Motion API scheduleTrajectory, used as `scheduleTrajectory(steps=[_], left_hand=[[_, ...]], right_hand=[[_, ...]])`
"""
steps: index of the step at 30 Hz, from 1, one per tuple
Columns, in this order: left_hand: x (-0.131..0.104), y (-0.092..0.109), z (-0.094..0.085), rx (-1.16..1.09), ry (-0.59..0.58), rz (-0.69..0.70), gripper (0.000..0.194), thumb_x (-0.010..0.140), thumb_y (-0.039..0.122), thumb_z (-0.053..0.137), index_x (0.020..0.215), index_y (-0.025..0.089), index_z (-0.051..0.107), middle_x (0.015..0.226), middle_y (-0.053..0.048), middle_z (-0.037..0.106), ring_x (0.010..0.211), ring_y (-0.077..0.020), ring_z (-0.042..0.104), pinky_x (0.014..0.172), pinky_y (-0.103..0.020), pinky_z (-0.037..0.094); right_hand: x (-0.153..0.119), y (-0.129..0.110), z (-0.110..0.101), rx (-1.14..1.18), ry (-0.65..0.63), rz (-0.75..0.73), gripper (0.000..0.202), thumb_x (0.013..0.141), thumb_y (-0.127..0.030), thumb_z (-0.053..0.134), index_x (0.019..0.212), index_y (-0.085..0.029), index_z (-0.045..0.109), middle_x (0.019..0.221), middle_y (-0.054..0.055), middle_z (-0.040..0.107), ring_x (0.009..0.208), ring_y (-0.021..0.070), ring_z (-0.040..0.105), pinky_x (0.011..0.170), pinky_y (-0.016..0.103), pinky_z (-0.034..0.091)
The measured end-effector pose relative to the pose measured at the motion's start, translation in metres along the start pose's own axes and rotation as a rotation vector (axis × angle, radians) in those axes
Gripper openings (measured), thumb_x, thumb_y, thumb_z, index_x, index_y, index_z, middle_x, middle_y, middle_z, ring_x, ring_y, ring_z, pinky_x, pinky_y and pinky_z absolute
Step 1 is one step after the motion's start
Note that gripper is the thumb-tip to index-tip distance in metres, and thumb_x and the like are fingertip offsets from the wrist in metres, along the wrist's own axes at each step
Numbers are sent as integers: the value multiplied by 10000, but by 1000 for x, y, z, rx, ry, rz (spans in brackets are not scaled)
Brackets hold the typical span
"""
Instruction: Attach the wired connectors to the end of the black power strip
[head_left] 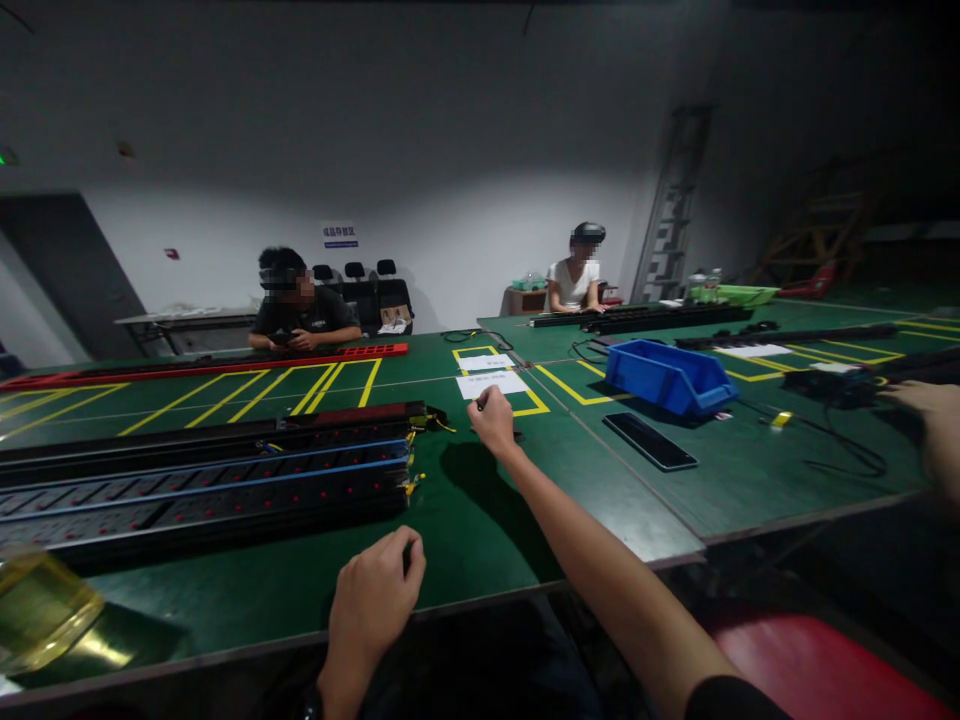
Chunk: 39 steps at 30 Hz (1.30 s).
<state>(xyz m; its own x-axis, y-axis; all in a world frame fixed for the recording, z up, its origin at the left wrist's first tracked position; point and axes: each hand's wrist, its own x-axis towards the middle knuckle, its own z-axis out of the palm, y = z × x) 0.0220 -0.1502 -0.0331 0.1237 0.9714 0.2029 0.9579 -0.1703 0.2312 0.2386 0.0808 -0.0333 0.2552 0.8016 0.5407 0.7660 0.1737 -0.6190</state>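
Note:
My right hand (493, 422) is stretched over the green table (480, 540), just in front of a white printed sheet (491, 385). Its fingers are pinched together around something small and dark that I cannot make out. My left hand (377, 592) rests by the table's near edge with its fingers loosely curled and nothing visible in them. Left of both hands lie several long black power strips (225, 490), side by side, some with blue edges and red dots. Yellow wire ends (414, 484) stick out of them toward my hands.
A blue bin (670, 377) and a phone (649, 441) lie to the right. A co-worker's hand (934, 420) holds a dark part at the right edge. Two people sit across the table. A yellow tape roll (45, 610) stands front left; a red stool (810, 665) is below right.

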Motion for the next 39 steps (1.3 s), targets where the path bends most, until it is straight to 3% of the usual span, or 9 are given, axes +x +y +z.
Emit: scheduleTrajectory(steps=[5, 11, 14, 18, 23, 28, 39], left_hand=[[0, -1, 1, 3, 10, 7, 314, 1037, 314, 398, 950, 265, 696, 856, -5, 767, 768, -169, 709, 655, -260, 386], [-1, -2, 3, -1, 16, 5, 317, 1039, 322, 397, 951, 269, 696, 848, -2, 761, 773, -175, 711, 655, -264, 385], [-1, -1, 2, 4, 11, 6, 309, 1039, 313, 398, 949, 271, 690, 876, 3, 767, 801, -177, 718, 669, -266, 391], [-1, 1, 1, 4, -5, -2, 295, 1037, 305, 405, 945, 269, 684, 915, 5, 780, 835, -178, 730, 682, -262, 401], [-1, 1, 1, 14, -8, -14, 281, 1031, 301, 416, 957, 274, 686, 912, 4, 782, 835, -182, 734, 673, -260, 400], [0, -1, 3, 2, 12, 0, 286, 1034, 306, 415, 944, 276, 685, 861, 8, 766, 795, -181, 725, 654, -267, 382], [0, -3, 4, 4, 8, 9, 289, 1040, 309, 407, 954, 275, 681, 865, 11, 763, 813, -186, 722, 674, -276, 379]], right_hand=[[11, 29, -9, -141, -156, 112, 184, 864, -208, 589, 1043, -180, 625, 926, 98, 704, 820, 227, 623, 689, 309, 409], [7, 37, -12, -384, -186, 63, 255, 911, -313, 616, 1083, -138, 687, 1173, 221, 662, 1112, 336, 585, 846, 396, 449], [3, 32, -12, -416, -172, 40, 245, 946, -324, 599, 1062, -142, 716, 1204, 226, 648, 1138, 347, 553, 909, 452, 430], [-6, 9, -6, -364, -140, -153, 242, 981, -296, 575, 1122, -154, 711, 1201, 202, 660, 1140, 321, 532, 955, 452, 398], [-20, -27, 19, -226, -317, -343, 300, 1048, -326, 459, 1216, -241, 693, 1301, 113, 658, 1219, 265, 530, 985, 392, 428], [-21, -33, 34, -188, -419, -331, 431, 1094, -360, 331, 1217, -212, 717, 1477, 113, 589, 1311, 267, 511, 1055, 444, 422], [-17, -15, 25, -428, -361, -223, 396, 1012, -226, 406, 1101, -114, 775, 1267, 260, 665, 1237, 382, 542, 1004, 559, 405]])
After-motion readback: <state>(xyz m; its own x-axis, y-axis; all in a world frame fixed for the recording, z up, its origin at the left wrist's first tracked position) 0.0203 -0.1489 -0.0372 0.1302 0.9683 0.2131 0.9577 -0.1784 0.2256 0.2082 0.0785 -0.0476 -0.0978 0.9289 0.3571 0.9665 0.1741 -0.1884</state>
